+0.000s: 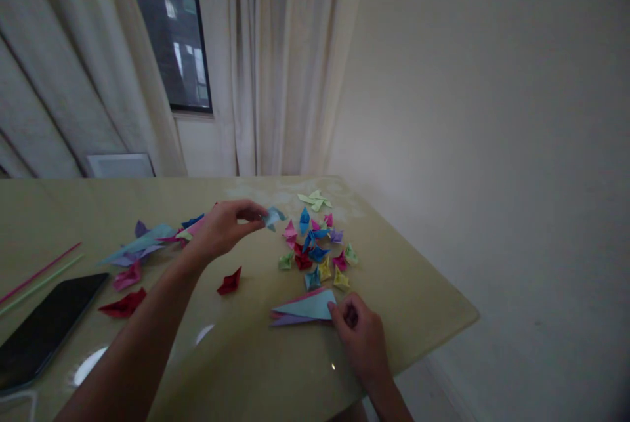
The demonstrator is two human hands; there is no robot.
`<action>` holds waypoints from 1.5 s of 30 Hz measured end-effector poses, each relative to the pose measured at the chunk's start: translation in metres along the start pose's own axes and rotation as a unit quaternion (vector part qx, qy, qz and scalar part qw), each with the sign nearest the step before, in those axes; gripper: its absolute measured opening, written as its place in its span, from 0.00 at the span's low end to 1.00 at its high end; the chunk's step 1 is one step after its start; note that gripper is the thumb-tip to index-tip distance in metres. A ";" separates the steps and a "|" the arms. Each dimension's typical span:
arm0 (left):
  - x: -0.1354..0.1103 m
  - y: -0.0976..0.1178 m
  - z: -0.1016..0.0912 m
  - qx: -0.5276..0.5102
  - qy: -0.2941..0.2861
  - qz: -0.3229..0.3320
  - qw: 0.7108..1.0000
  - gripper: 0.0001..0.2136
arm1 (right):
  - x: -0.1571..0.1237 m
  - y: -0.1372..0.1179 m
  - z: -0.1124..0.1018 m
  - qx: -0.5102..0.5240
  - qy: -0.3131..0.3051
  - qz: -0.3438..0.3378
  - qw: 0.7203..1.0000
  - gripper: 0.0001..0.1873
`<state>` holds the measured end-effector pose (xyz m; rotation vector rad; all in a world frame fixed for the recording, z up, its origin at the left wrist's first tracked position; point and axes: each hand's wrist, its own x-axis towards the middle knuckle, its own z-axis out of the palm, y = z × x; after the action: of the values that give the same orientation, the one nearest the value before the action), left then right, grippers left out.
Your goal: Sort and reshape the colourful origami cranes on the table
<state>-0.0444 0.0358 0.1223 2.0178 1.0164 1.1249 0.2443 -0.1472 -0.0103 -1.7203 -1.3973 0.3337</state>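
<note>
My left hand (224, 226) is raised over the table and pinches a small light-blue folded paper piece (273, 216) between thumb and fingertips. My right hand (359, 337) rests on the table near the front edge, fingers curled on the corner of a light-blue sheet (308, 307) that tops a small stack of pink and purple sheets. Between the hands lies a cluster of several small folded paper pieces (317, 251) in blue, pink, red, yellow and green.
The glossy table (246, 356) ends at a right edge close to my right hand. A dark phone (46, 327) lies at the left, with pink and green straws (37, 277) beside it. Red folded pieces (230, 282), more coloured paper (142, 245) and green scraps (314, 199) lie around.
</note>
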 end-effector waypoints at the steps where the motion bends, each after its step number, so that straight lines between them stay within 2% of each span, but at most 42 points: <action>1: -0.001 0.004 -0.001 0.001 -0.001 -0.001 1.000 0.14 | 0.000 0.001 0.000 -0.008 0.012 -0.005 1.000 0.24; 6: -0.005 0.014 -0.003 -0.025 -0.027 -0.010 0.999 0.17 | 0.000 0.001 -0.001 -0.013 0.052 -0.042 0.998 0.21; 12: -0.010 0.030 0.009 -0.018 -0.139 0.014 0.990 0.16 | -0.007 -0.009 -0.005 0.052 0.047 -0.087 0.994 0.17; 14: -0.013 0.037 0.021 -0.016 -0.190 0.024 0.981 0.14 | -0.010 -0.011 -0.006 0.074 0.041 -0.106 0.991 0.14; 18: -0.020 0.048 0.054 -0.001 -0.289 0.046 0.956 0.08 | -0.012 -0.011 -0.006 0.112 0.041 -0.146 0.982 0.17; 21: -0.028 0.053 0.079 0.037 -0.333 0.059 0.940 0.06 | -0.014 -0.010 -0.007 0.120 0.044 -0.175 0.976 0.13; 24: -0.035 0.057 0.096 0.072 -0.361 0.079 0.926 0.04 | -0.014 -0.012 -0.010 0.110 0.051 -0.194 0.973 0.06; 29: -0.044 0.065 0.106 0.134 -0.354 0.119 0.918 0.03 | -0.013 -0.016 -0.014 0.110 0.073 -0.198 0.971 0.08; 35: -0.047 0.069 0.110 0.200 -0.347 0.120 0.908 0.05 | -0.016 -0.012 -0.011 0.117 0.082 -0.161 0.976 0.12; 38: -0.045 0.074 0.110 0.185 -0.305 0.090 0.930 0.11 | -0.001 -0.007 -0.015 0.109 0.119 -0.116 0.980 0.15; 40: -0.045 0.086 0.106 0.109 -0.249 0.075 0.959 0.13 | 0.026 -0.002 -0.023 0.093 0.150 -0.093 0.980 0.17; 42: -0.049 0.105 0.099 -0.028 -0.193 0.064 0.979 0.13 | 0.066 0.005 -0.033 0.068 0.179 -0.092 0.977 0.19; 43: -0.053 0.115 0.094 -0.110 -0.170 0.054 0.978 0.13 | 0.088 0.009 -0.037 0.054 0.180 -0.092 0.978 0.20; 45: -0.065 0.133 0.086 -0.254 -0.157 0.023 0.954 0.15 | 0.133 0.018 -0.041 0.026 0.143 -0.090 0.985 0.23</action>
<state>0.0522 -0.1001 0.1607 1.7279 0.4592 0.9303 0.3283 -0.0466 0.0404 -1.5169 -1.3074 0.0207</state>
